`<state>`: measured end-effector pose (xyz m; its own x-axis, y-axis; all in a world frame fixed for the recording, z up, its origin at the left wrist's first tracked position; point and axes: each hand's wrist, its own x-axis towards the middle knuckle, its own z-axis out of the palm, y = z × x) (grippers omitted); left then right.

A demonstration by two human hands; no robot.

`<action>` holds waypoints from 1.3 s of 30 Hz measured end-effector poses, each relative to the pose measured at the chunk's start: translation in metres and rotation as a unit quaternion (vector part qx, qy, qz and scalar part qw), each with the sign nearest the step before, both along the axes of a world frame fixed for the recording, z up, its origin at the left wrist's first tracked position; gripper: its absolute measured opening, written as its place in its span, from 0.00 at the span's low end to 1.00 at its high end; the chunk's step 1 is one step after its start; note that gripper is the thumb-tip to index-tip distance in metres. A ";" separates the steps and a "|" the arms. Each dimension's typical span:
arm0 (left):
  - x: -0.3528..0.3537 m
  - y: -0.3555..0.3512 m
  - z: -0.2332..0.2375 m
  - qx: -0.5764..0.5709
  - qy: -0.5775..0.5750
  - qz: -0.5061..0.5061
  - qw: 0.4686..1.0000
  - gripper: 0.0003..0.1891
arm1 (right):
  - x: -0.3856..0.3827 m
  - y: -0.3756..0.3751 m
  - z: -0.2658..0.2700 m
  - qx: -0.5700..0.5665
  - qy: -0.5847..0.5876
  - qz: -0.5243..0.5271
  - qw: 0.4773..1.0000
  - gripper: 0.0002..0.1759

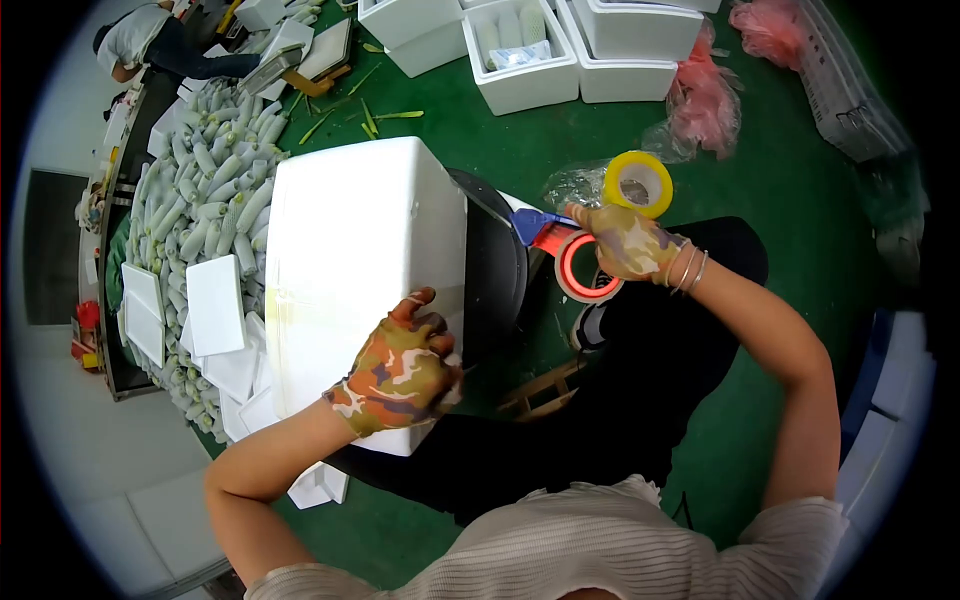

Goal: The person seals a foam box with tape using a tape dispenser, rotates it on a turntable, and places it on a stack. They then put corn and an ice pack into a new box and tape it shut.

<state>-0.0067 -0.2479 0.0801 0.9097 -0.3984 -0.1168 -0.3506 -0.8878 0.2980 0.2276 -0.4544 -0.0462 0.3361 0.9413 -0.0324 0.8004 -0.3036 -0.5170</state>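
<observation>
A white foam box (340, 230) rests tilted over a round black support (505, 270) in front of me. My left hand (400, 370), in a camouflage glove, is against the box's near side with its fingers curled; what they hold, if anything, is hidden. My right hand (630, 243), gloved alike, grips a blue and red tape dispenser (540, 232) to the right of the box. The dispenser's roll shows a red-orange ring. Just beyond that hand is a yellow roll of tape (654, 208) on the green floor.
Many pale, wrapped long vegetables (215, 190) are heaped at left, with white foam lids (215, 305) on them. Open foam boxes (525, 85) stand at the back. Pink plastic bags (705, 105) lie at upper right. Another person (150, 45) bends over at upper left.
</observation>
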 end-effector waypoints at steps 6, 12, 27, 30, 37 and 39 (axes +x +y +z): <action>0.008 -0.003 0.006 -0.006 -0.085 0.041 0.996 0.07 | -0.031 0.014 -0.015 0.079 -0.016 -0.069 0.994 0.20; 0.001 -0.001 -0.003 -0.013 -0.135 0.125 0.983 0.07 | -0.117 -0.028 0.010 0.142 -0.048 -0.112 0.982 0.26; 0.015 -0.003 -0.009 -0.012 -0.168 0.193 0.967 0.05 | -0.131 -0.100 -0.043 0.135 -0.785 0.079 0.600 0.23; 0.015 0.001 -0.006 0.020 -0.144 0.166 0.975 0.03 | -0.122 -0.098 -0.029 0.138 -0.747 0.178 0.626 0.16; 0.048 -0.024 -0.042 0.194 0.095 0.082 0.973 0.17 | -0.136 -0.108 0.027 -0.006 0.103 0.022 0.994 0.27; 0.047 -0.016 -0.057 0.216 0.111 -0.011 0.970 0.11 | -0.141 -0.112 0.011 0.074 0.055 0.015 0.996 0.32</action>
<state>0.0400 -0.2638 0.0232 0.8348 -0.2888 -0.4687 -0.3417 -0.9394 -0.0297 0.0865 -0.5665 -0.0354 0.3105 0.9479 0.0719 0.7433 -0.1949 -0.6399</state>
